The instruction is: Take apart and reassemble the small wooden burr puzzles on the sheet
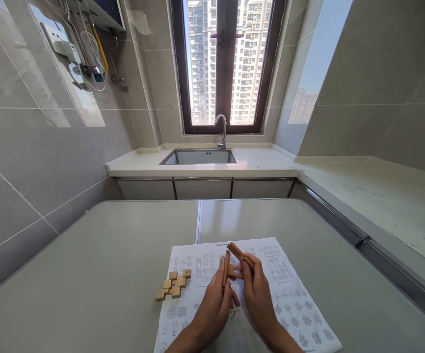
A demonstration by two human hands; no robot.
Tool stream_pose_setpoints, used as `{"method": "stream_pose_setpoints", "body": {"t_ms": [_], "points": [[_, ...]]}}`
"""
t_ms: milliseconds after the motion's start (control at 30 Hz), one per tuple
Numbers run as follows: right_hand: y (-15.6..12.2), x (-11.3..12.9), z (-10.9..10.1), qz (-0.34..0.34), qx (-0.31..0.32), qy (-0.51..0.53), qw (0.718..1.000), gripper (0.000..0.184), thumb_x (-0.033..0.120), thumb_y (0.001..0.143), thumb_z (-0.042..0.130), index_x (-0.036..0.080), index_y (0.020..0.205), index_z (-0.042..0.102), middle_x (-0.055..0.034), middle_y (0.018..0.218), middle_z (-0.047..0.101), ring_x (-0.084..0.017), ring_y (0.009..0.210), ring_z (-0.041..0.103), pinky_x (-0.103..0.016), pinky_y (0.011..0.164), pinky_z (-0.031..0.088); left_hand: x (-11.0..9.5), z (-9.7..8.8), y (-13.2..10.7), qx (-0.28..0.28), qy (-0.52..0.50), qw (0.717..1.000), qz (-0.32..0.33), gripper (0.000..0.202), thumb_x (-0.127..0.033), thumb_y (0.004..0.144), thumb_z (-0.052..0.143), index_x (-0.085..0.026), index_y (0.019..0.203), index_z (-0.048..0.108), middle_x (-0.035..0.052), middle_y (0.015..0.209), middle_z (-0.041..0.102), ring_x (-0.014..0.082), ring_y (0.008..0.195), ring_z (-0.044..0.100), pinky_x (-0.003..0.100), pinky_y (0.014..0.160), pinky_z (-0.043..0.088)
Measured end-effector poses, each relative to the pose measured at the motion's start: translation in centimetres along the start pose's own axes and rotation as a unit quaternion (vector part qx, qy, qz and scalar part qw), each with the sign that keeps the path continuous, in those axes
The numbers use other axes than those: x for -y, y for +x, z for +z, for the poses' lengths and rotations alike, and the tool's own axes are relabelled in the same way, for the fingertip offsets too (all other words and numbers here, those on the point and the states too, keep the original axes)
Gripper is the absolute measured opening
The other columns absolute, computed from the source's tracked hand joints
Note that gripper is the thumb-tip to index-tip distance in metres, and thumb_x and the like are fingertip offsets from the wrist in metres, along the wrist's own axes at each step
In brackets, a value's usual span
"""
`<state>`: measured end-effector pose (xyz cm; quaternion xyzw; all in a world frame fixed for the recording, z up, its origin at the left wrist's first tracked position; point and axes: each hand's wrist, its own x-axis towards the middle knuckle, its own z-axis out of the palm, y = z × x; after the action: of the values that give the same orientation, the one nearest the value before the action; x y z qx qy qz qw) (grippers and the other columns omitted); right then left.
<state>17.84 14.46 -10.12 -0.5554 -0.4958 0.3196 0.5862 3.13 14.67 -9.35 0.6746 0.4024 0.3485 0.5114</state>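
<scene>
My left hand (218, 299) is closed on a flat brown wooden puzzle piece (226, 267) that stands on edge between its fingers. My right hand (257, 291) grips another wooden piece (235, 251), a long strip tilted up to the left. Between the two hands sits a notched wooden piece (234, 271), which touches the pieces on both sides. Fingers hide parts of all of these. Below the hands lies a white instruction sheet (289, 274) printed with grey diagrams. Left of my left hand, a cluster of small pale wooden blocks (176, 291) rests partly on the sheet's left edge.
The pale table (105, 264) has a seam (199, 220) running away from me. Beyond it are a counter (139, 164) with a sink (201, 157) and a faucet (223, 130). Another counter (382, 191) runs along the right. A tiled wall (32, 162) borders the left.
</scene>
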Motion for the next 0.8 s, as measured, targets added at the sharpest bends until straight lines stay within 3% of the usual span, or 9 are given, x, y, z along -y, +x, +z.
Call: {"method": "stream_pose_setpoints", "body": {"t_ms": [167, 300, 533, 667, 800], "points": [[0.6, 0.6, -0.3, 0.053, 0.016, 0.069, 0.996, 0.043, 0.063, 0.102, 0.049, 0.025, 0.119, 0.059, -0.0066, 0.102, 0.07, -0.026, 0.097, 0.067, -0.038, 0.089, 0.051, -0.3, -0.4, 0.4, -0.048, 0.015, 0.999, 0.0, 0.064, -0.044, 0.109, 0.035, -0.016, 0.165, 0.024, 0.0051, 0.082, 0.067, 0.0184, 0.071, 0.062, 0.034, 0.077, 0.055], [1.5, 0.5, -0.7, 0.121, 0.012, 0.18, 0.976, 0.041, 0.064, 0.093, 0.065, 0.024, 0.106, 0.063, -0.0041, 0.097, 0.07, -0.023, 0.091, 0.066, -0.034, 0.086, 0.054, -1.4, -0.8, 0.7, -0.093, -0.021, 0.995, -0.017, 0.063, -0.05, 0.108, 0.038, -0.016, 0.161, 0.036, 0.0028, 0.072, 0.066, 0.0191, 0.067, 0.061, 0.033, 0.073, 0.055], [2.7, -0.2, -1.4, 0.274, 0.036, 0.411, 0.869, 0.033, 0.036, 0.076, 0.09, 0.021, 0.093, 0.064, -0.0053, 0.104, 0.073, -0.014, 0.074, 0.061, -0.026, 0.067, 0.055, -1.3, -1.4, 1.1, -0.156, -0.08, 0.984, -0.035, 0.07, -0.062, 0.103, 0.043, -0.014, 0.155, 0.047, 0.0027, 0.07, 0.065, 0.0198, 0.068, 0.06, 0.033, 0.073, 0.053], [2.6, 0.4, -1.4, 0.271, 0.101, 0.431, 0.855, 0.026, 0.026, 0.077, 0.086, 0.02, 0.084, 0.061, -0.0012, 0.089, 0.069, -0.009, 0.062, 0.052, -0.021, 0.055, 0.046, -0.9, -1.6, 1.2, -0.178, -0.087, 0.98, -0.027, 0.07, -0.061, 0.103, 0.043, -0.015, 0.157, 0.042, 0.0047, 0.078, 0.068, 0.0196, 0.071, 0.06, 0.033, 0.075, 0.053], [2.2, 1.0, -1.3, 0.267, 0.145, 0.402, 0.864, 0.029, 0.038, 0.084, 0.081, 0.02, 0.095, 0.062, 0.0101, 0.061, 0.041, -0.005, 0.048, 0.024, -0.017, 0.044, 0.022, -0.6, -1.7, 1.3, -0.191, -0.07, 0.979, -0.01, 0.067, -0.059, 0.105, 0.041, -0.018, 0.157, 0.042, 0.0102, 0.101, 0.074, 0.0191, 0.074, 0.06, 0.036, 0.081, 0.054]]}}
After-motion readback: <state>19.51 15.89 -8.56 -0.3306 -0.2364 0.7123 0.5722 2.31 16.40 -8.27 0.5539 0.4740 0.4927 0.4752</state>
